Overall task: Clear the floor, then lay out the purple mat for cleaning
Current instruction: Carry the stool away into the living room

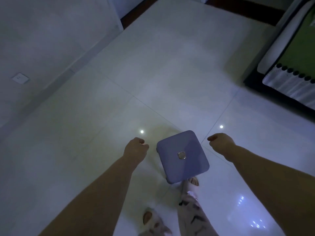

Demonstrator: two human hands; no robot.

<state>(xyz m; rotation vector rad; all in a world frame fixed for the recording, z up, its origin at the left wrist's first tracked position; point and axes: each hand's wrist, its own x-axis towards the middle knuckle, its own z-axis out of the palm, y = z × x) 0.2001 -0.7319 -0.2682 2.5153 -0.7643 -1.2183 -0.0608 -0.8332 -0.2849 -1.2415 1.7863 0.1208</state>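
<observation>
The purple stool (pixel 183 157) stands between both hands: left hand (pixel 136 147) and right hand (pixel 219 142) flank it equally near, empty, seemingly loosely curled.

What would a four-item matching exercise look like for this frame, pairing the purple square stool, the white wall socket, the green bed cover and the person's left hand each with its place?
Things
1. purple square stool
2. white wall socket
3. green bed cover
4. left hand

Places
A. upper right of the view
B. standing on the white tiled floor, lower centre
C. just left of the stool, not touching it
D. on the wall, far left

Pairs: 1-B, 2-D, 3-A, 4-C
</observation>
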